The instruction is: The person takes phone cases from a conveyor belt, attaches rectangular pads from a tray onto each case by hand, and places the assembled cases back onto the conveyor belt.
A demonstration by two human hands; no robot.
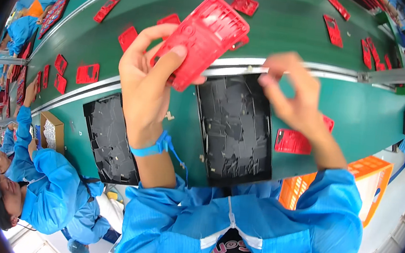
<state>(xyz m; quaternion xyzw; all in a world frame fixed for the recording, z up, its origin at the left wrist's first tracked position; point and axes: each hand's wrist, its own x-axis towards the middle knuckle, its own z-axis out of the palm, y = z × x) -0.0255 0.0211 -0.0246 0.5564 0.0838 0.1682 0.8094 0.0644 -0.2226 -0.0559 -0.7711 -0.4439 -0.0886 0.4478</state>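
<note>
My left hand (148, 71) has its fingers and thumb wrapped around a red plastic housing (207, 35), a phone-shaped shell with ribs at its upper end. The shell is held tilted above the aluminium rail. To its right, my right hand (295, 89) is raised over the upper right corner of a black tray (234, 130). Its thumb and forefinger are drawn together in a pinch; motion blurs them, and anything between the tips is too small to make out. Dark flat pieces fill the tray. Beneath my right forearm lies another red housing (293, 141).
A green conveyor belt (291, 32) carrying several red housings runs beyond the aluminium rail (336, 71). A second black tray (112, 137) and a cardboard box (51, 133) stand left. An orange crate (366, 188) is at lower right. Co-workers in blue (65, 191) sit along the left.
</note>
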